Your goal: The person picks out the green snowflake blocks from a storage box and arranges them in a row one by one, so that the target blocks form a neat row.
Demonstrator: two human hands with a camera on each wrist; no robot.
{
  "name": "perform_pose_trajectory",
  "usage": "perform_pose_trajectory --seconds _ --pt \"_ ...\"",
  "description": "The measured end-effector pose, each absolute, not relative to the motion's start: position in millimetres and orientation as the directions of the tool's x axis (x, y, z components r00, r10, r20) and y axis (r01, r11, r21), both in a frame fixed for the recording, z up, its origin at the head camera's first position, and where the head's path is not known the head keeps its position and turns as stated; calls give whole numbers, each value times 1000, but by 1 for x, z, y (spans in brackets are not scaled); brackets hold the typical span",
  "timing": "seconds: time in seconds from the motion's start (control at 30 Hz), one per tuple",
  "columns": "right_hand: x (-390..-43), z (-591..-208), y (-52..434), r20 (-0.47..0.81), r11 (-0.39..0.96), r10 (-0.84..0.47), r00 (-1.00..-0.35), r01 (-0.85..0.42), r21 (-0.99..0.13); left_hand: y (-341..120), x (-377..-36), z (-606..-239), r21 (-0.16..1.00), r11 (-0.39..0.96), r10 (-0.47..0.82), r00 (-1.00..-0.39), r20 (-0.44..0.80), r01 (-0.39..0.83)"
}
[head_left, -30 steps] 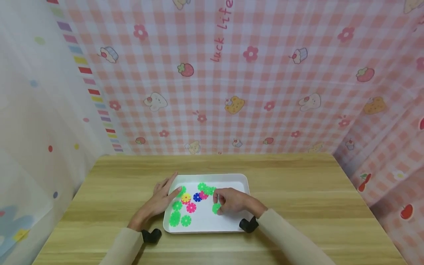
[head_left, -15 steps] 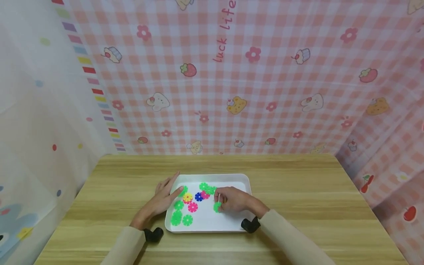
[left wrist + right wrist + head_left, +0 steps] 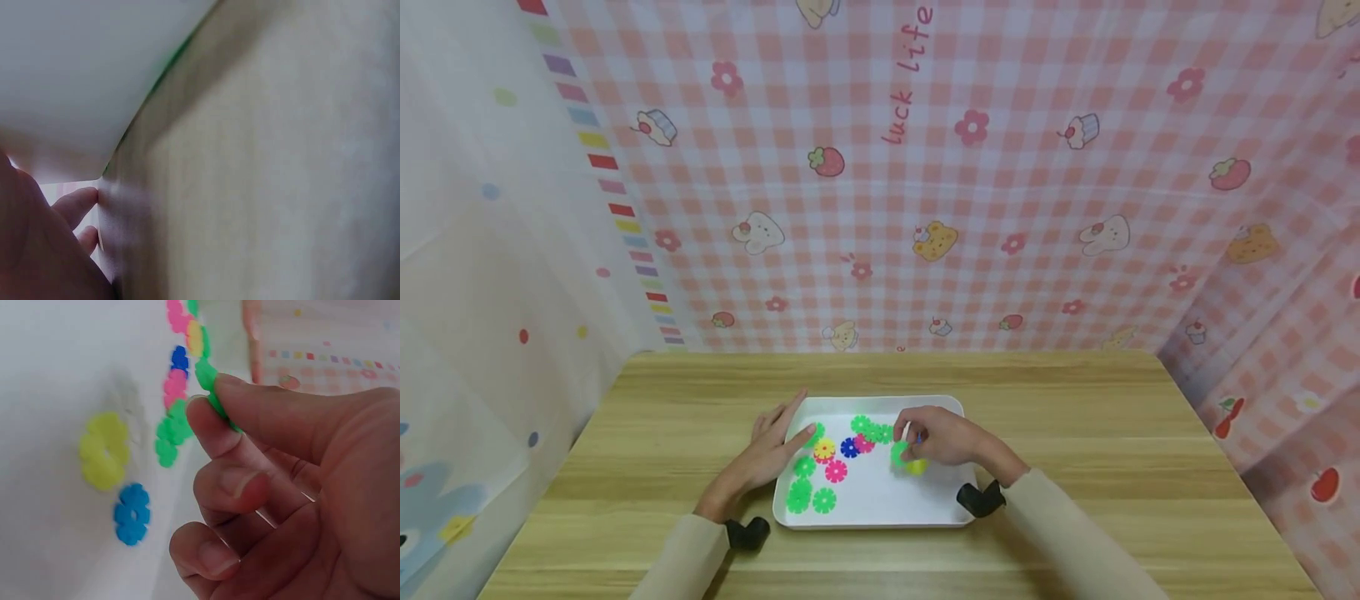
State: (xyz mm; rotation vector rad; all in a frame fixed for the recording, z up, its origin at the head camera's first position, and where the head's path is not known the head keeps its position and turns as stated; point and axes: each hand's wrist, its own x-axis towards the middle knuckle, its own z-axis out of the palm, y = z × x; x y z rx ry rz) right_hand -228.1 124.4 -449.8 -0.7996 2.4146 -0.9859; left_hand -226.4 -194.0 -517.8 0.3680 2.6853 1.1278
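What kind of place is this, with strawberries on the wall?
Maybe a little play or craft corner, though I can't be sure. The pink checked cloth has cute pictures, and in front a wood-grain table bears a white tray of colourful notched discs.

White tray [image 3: 880, 500] is lying bare bodyward of pinching right hand [image 3: 949, 435]; green cluster [image 3: 874, 432] is blocking left, yellow disc [image 3: 92, 453] and blue disc [image 3: 124, 515] sitting below.

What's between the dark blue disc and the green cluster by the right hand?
A pink disc sits between them, as the right wrist view shows.
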Motion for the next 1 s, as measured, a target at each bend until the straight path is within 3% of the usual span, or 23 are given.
perform_pose_trajectory --seconds 0.67,1.0 --pt "-225 -436 206 -27 477 -512 -859 -258 -840 -192 -227 -517 715 684 301 -949 -96 145" --pt "-228 -450 232 -102 455 -391 -915 -96 -885 -193 -226 -518 715 685 295 -951 -92 143"
